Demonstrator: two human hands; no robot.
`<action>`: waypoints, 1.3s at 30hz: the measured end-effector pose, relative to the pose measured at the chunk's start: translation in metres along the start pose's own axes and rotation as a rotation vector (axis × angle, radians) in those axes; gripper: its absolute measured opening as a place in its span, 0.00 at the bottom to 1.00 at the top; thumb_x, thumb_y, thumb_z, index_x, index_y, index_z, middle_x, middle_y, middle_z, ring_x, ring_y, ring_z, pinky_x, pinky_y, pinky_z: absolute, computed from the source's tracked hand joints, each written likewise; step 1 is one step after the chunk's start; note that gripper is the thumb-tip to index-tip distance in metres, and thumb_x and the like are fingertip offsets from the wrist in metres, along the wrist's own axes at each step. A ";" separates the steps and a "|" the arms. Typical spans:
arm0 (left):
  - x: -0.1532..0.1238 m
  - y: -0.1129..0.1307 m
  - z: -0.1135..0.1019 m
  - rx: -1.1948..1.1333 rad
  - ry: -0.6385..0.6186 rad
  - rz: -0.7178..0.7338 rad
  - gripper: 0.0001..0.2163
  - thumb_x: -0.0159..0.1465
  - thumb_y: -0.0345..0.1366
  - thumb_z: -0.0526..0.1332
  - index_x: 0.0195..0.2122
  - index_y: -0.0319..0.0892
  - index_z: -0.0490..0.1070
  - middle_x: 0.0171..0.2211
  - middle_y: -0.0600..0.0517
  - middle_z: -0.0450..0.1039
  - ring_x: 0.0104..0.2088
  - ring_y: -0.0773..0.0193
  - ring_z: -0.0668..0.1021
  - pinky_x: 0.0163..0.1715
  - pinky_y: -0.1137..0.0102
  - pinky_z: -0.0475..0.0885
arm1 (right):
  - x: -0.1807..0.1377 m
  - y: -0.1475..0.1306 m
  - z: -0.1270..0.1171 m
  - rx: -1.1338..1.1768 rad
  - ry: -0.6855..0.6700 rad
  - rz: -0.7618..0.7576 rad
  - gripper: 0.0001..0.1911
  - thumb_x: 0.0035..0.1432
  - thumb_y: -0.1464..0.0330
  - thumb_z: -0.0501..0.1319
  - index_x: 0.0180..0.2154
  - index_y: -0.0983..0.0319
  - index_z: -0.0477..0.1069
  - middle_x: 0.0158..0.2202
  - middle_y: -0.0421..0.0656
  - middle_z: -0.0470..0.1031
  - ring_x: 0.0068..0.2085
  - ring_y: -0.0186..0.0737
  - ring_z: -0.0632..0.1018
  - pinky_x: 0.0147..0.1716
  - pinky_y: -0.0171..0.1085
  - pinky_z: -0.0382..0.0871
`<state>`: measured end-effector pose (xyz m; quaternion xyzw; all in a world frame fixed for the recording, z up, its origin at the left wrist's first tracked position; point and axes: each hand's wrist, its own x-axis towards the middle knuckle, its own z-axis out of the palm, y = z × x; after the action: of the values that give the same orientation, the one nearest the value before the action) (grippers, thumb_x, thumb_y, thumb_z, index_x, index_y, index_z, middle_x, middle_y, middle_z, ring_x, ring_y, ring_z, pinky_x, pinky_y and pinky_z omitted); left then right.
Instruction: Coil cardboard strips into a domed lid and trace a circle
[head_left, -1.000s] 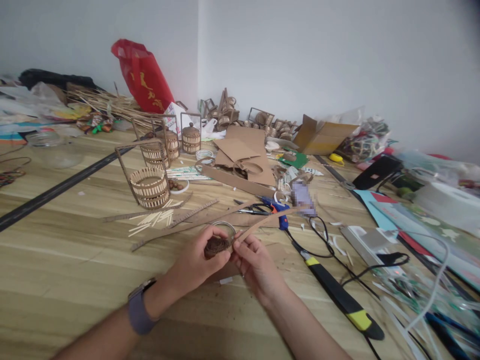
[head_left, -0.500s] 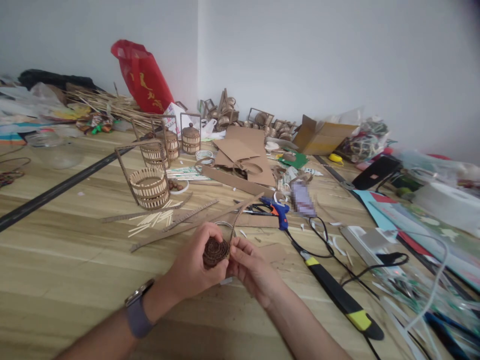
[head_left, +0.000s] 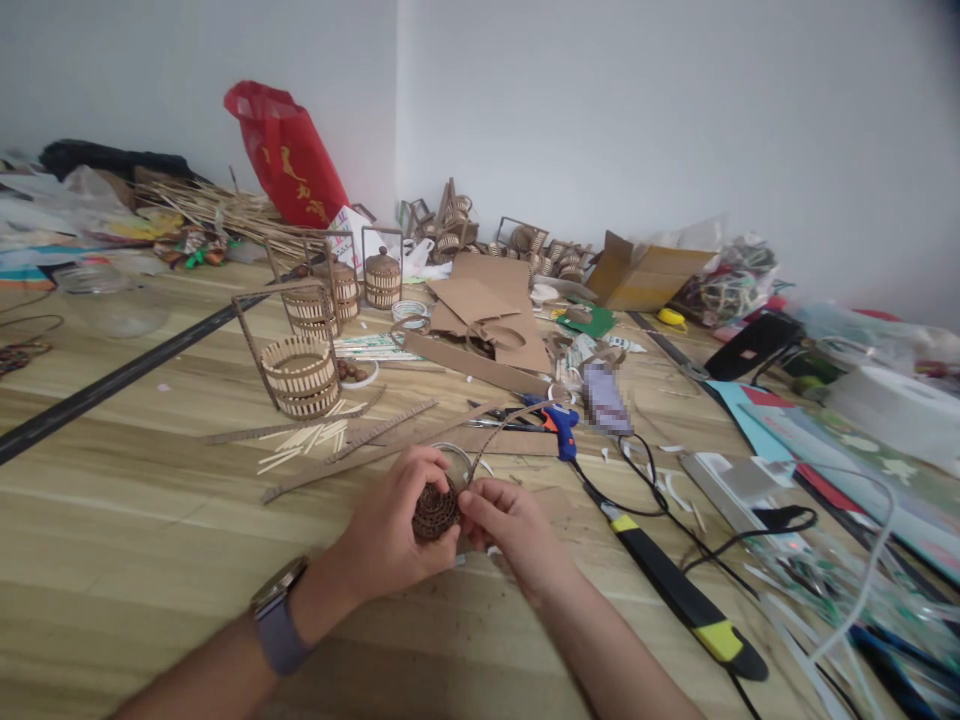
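My left hand (head_left: 397, 520) is wrapped round a coil of corrugated cardboard (head_left: 433, 508), its spiral edge facing up. Between thumb and fingers, my right hand (head_left: 501, 518) pinches the cardboard strip (head_left: 491, 435) where it leaves the coil; its free end curves up and to the right. Just beyond the hands lies a white ring (head_left: 454, 460), partly hidden. A small basket with a tall handle (head_left: 300, 375) stands to the left, beside loose pale sticks (head_left: 311, 437) and more cardboard strips (head_left: 379, 430).
A blue glue gun (head_left: 561, 430) lies beyond my right hand, its cord running right. A black-and-yellow tool handle (head_left: 675, 585) lies right of my forearm, near a power strip (head_left: 739, 500). Cardboard sheets (head_left: 487, 300), lidded baskets (head_left: 382, 278) and a red bag (head_left: 289, 155) are further back.
The coil and both hands have shifted slightly right. The strip's free end has swung down to the right, toward the glue gun.
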<state>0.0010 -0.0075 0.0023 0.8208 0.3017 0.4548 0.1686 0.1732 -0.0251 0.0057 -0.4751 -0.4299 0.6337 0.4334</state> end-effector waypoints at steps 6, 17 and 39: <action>-0.003 -0.001 0.000 0.003 -0.026 0.069 0.14 0.56 0.28 0.60 0.40 0.46 0.58 0.45 0.47 0.68 0.44 0.57 0.76 0.43 0.63 0.74 | -0.003 -0.001 0.002 -0.025 -0.041 -0.009 0.27 0.43 0.46 0.72 0.20 0.62 0.69 0.17 0.36 0.70 0.18 0.28 0.66 0.21 0.32 0.55; -0.004 0.000 -0.006 -0.050 -0.106 0.167 0.15 0.53 0.27 0.59 0.40 0.46 0.57 0.44 0.48 0.66 0.42 0.59 0.75 0.41 0.65 0.74 | -0.002 0.001 -0.004 -0.092 -0.141 0.011 0.30 0.43 0.41 0.70 0.20 0.62 0.68 0.15 0.35 0.65 0.17 0.27 0.62 0.19 0.32 0.51; -0.006 -0.003 0.001 0.022 -0.095 0.183 0.21 0.57 0.28 0.62 0.51 0.45 0.61 0.50 0.42 0.69 0.52 0.50 0.76 0.51 0.56 0.76 | -0.002 0.000 -0.004 -0.081 -0.089 -0.030 0.32 0.42 0.41 0.70 0.20 0.61 0.65 0.15 0.33 0.64 0.19 0.27 0.62 0.21 0.32 0.51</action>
<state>-0.0009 -0.0092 -0.0034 0.8673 0.2223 0.4257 0.1313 0.1778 -0.0268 0.0053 -0.4572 -0.4812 0.6296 0.4038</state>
